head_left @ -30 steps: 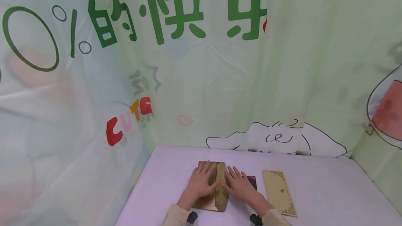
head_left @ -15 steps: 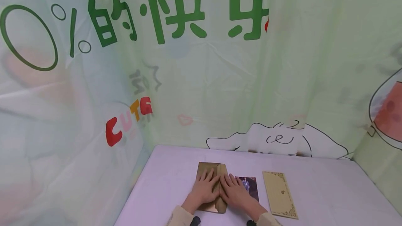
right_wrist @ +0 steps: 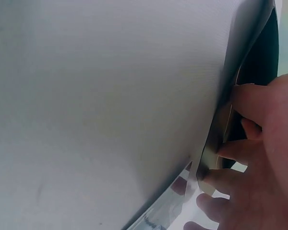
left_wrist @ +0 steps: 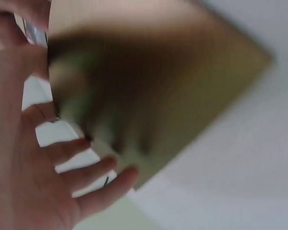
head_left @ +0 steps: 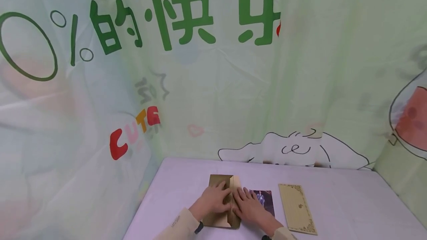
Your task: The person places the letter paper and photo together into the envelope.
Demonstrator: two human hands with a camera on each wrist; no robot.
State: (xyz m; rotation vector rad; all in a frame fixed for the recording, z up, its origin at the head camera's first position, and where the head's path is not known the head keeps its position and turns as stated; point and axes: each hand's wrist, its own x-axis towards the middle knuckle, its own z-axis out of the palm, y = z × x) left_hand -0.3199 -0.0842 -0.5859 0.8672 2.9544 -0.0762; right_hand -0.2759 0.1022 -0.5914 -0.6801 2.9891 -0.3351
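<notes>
A shiny gold envelope (head_left: 220, 180) lies on the table with its flap at the right side. On its left part rests my left hand (head_left: 212, 201), fingers spread and slightly bent near the fold. My right hand (head_left: 251, 207) lies over the flap, fingers fairly straight and touching it. In the left wrist view the envelope's smooth face (left_wrist: 201, 91) reflects the fingers. In the right wrist view, fingertips (right_wrist: 225, 151) touch the flap, which stands a little apart from the dark part behind. Just right of the envelope is a photo (head_left: 266, 198), partly covered by my right hand.
Farther right lies a cream rectangular card (head_left: 298, 208) with a decorated border. The pale lilac table (head_left: 347, 203) is backed by a printed curtain (head_left: 200, 84) that also hangs at the left and right.
Both hands slid slightly toward me, uncovering more of the photo. My left hand then shifted a little left, and the flap looks lighter, tilted differently.
</notes>
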